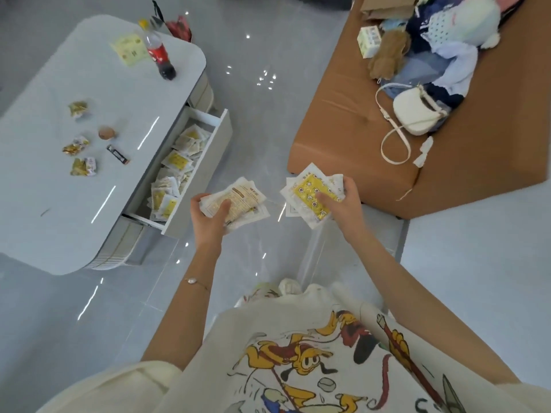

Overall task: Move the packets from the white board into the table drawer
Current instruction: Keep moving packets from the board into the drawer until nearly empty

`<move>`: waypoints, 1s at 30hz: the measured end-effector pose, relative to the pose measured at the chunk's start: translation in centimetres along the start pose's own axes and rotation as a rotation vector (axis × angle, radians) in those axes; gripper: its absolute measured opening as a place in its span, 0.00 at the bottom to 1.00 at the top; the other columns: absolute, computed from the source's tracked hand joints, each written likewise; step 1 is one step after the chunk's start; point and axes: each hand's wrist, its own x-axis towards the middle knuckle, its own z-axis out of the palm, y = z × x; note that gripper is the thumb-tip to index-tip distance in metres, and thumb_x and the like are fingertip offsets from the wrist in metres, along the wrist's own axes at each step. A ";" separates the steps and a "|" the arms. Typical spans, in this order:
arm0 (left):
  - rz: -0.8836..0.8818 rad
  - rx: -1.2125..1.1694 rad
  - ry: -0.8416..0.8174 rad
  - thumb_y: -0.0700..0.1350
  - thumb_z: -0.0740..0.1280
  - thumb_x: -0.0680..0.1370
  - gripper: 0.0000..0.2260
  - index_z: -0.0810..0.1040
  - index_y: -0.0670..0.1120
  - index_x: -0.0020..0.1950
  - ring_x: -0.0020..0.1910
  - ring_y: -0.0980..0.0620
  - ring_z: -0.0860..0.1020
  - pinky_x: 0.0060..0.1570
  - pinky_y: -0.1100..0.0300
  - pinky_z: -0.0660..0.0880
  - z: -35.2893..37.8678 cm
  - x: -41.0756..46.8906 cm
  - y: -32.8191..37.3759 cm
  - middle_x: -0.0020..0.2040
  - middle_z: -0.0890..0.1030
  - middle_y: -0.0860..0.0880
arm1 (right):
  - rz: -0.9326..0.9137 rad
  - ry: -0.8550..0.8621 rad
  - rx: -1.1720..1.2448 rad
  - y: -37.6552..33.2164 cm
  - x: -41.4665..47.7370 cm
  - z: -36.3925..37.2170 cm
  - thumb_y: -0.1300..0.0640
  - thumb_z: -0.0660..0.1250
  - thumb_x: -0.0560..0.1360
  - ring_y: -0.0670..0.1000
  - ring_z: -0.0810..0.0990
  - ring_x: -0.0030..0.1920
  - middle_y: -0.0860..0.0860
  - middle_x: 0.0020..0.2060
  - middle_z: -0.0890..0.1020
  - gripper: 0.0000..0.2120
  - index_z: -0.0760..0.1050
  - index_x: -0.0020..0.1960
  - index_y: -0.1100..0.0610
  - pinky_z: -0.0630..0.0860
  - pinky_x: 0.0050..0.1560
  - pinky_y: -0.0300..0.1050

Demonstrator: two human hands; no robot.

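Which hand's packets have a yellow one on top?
The right stack, in the right hand: bright yellow on top. The left stack, in the left hand, is white.

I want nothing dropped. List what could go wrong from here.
The left hand and right hand each hold a loose, fanned stack of packets over the floor; one could slide out on the way. The drawer already looks fairly full, so added packets might spill over its front.
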 end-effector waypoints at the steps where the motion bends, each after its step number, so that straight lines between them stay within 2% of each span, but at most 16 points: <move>1: -0.013 -0.019 0.033 0.43 0.71 0.76 0.16 0.67 0.52 0.58 0.49 0.53 0.78 0.34 0.62 0.77 -0.2 0.5 0.1 0.53 0.76 0.49 | -0.009 -0.022 -0.015 -0.4 1.0 0.3 0.64 0.71 0.74 0.34 0.79 0.36 0.44 0.44 0.77 0.19 0.68 0.60 0.58 0.75 0.36 0.31; 5: -0.017 -0.046 0.136 0.44 0.72 0.75 0.16 0.67 0.53 0.57 0.52 0.49 0.79 0.37 0.57 0.79 -1.5 3.1 0.7 0.58 0.76 0.46 | -0.016 -0.106 -0.066 -2.6 4.5 2.6 0.62 0.72 0.73 0.41 0.80 0.42 0.45 0.44 0.78 0.15 0.69 0.56 0.55 0.77 0.39 0.34; 8: -0.019 -0.085 0.191 0.44 0.72 0.76 0.17 0.67 0.52 0.58 0.52 0.49 0.80 0.40 0.54 0.81 -2.5 5.6 1.1 0.57 0.77 0.46 | -0.016 -0.188 -0.086 -3.7 7.7 5.3 0.62 0.72 0.73 0.49 0.82 0.47 0.49 0.47 0.80 0.15 0.71 0.55 0.54 0.80 0.46 0.43; 10: -0.033 -0.114 0.242 0.44 0.72 0.75 0.18 0.67 0.52 0.58 0.51 0.49 0.81 0.43 0.51 0.82 -3.2 7.7 1.3 0.55 0.78 0.47 | -0.020 -0.238 -0.107 -4.8 9.7 7.5 0.61 0.71 0.73 0.49 0.82 0.47 0.49 0.47 0.80 0.16 0.70 0.57 0.55 0.80 0.47 0.45; 14: -0.057 -0.163 0.309 0.49 0.74 0.71 0.21 0.68 0.52 0.59 0.54 0.47 0.81 0.51 0.42 0.80 -5.1 12.4 2.2 0.58 0.78 0.45 | -0.035 -0.308 -0.155 -7.1 14.3 12.6 0.62 0.71 0.73 0.46 0.82 0.45 0.47 0.45 0.80 0.15 0.69 0.56 0.56 0.79 0.46 0.43; 16: -0.070 -0.177 0.339 0.48 0.74 0.73 0.21 0.68 0.49 0.60 0.54 0.46 0.82 0.49 0.44 0.81 -6.0 14.9 3.0 0.58 0.79 0.45 | -0.043 -0.316 -0.168 -8.0 16.6 15.3 0.62 0.72 0.72 0.46 0.82 0.46 0.47 0.47 0.79 0.18 0.69 0.58 0.57 0.80 0.49 0.45; 18: -0.076 -0.208 0.365 0.46 0.73 0.74 0.19 0.68 0.49 0.60 0.53 0.46 0.82 0.43 0.50 0.81 -6.9 17.2 3.8 0.57 0.79 0.44 | -0.034 -0.334 -0.187 -9.0 18.5 18.0 0.61 0.72 0.72 0.44 0.82 0.46 0.46 0.46 0.79 0.19 0.69 0.59 0.57 0.79 0.49 0.44; 21: -0.084 -0.220 0.396 0.47 0.73 0.73 0.15 0.70 0.59 0.51 0.52 0.43 0.82 0.40 0.52 0.79 -8.6 20.0 4.8 0.56 0.79 0.42 | -0.044 -0.403 -0.231 -10.2 20.8 21.8 0.62 0.72 0.72 0.43 0.82 0.43 0.45 0.43 0.80 0.15 0.69 0.55 0.54 0.79 0.46 0.44; 23: -0.129 -0.210 0.414 0.47 0.73 0.73 0.15 0.70 0.62 0.47 0.52 0.42 0.82 0.39 0.52 0.79 -9.6 21.6 5.0 0.55 0.79 0.43 | -0.033 -0.435 -0.254 -10.7 22.1 24.3 0.61 0.72 0.72 0.48 0.82 0.46 0.47 0.45 0.81 0.15 0.70 0.52 0.50 0.81 0.49 0.48; 25: -0.179 -0.209 0.445 0.45 0.73 0.74 0.14 0.69 0.59 0.48 0.51 0.45 0.82 0.36 0.56 0.79 -10.2 23.0 5.0 0.54 0.79 0.45 | -0.011 -0.452 -0.258 -10.5 23.6 26.7 0.61 0.73 0.71 0.51 0.82 0.49 0.50 0.48 0.81 0.15 0.70 0.51 0.48 0.81 0.51 0.51; 27: -0.224 -0.234 0.480 0.43 0.72 0.75 0.14 0.68 0.56 0.50 0.49 0.47 0.81 0.34 0.59 0.78 -10.7 24.2 4.6 0.53 0.79 0.47 | 0.019 -0.467 -0.264 -10.1 25.2 29.0 0.60 0.73 0.71 0.53 0.82 0.52 0.53 0.52 0.80 0.17 0.70 0.55 0.50 0.80 0.52 0.51; 30: -0.277 -0.284 0.541 0.42 0.72 0.75 0.14 0.69 0.52 0.54 0.48 0.47 0.81 0.34 0.58 0.77 -11.4 26.0 3.3 0.52 0.78 0.48 | 0.069 -0.497 -0.276 -8.9 27.8 32.4 0.58 0.73 0.71 0.54 0.81 0.55 0.52 0.55 0.80 0.18 0.70 0.56 0.48 0.80 0.54 0.54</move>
